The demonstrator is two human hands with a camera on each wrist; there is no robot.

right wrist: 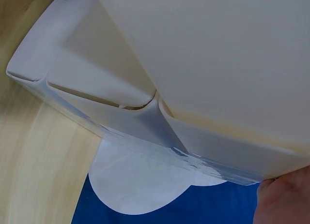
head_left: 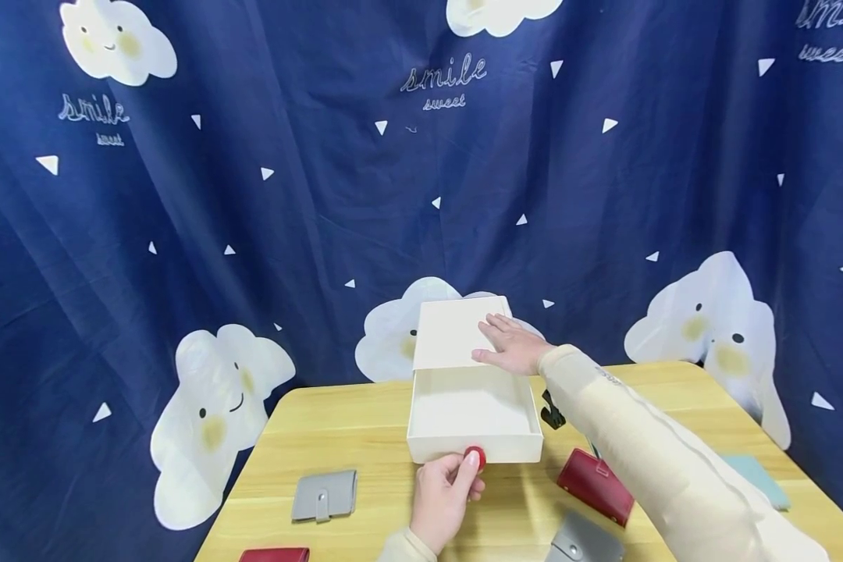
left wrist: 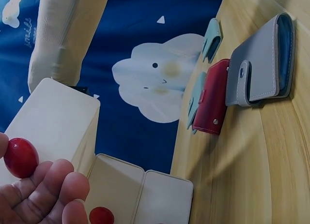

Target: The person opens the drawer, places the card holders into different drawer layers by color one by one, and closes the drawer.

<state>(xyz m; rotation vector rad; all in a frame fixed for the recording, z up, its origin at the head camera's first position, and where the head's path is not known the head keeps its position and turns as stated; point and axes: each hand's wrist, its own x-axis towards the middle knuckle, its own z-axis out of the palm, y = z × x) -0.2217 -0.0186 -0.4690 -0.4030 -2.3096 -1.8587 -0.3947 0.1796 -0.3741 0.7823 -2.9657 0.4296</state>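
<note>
Counted: one white drawer box [head_left: 453, 332], standing at the middle of the far part of the wooden table [head_left: 372, 421]; two gray wallets, one left of the box [head_left: 325, 496], one at the near edge [head_left: 585, 540]; two red wallets, one right of the box [head_left: 595, 485], one cut by the lower frame edge [head_left: 275, 555]; two teal wallets, one at far right [head_left: 757, 481], one behind the red wallet in the left wrist view [left wrist: 196, 100]. Left hand [head_left: 444, 499] pinches the red knob [head_left: 474, 456] of the top drawer [head_left: 509, 449], which stands pulled out. Right hand [head_left: 513, 347] lies on the box top, fingers extended, thumb spread; it holds nothing. Head view shows the drawer's inside; left wrist view adds two lower drawers with a second knob [left wrist: 101, 215] and a red sliver at the frame edge. Right wrist view shows the box's side in three tiers, with only part of the right hand at the corner. The right sleeve [head_left: 646, 445] crosses the table in head view, hiding most of one teal wallet; beneath it, beside the box, a small black object [head_left: 553, 414], identity unclear. Behind: blue curtain [head_left: 323, 242] printed with clouds.
</note>
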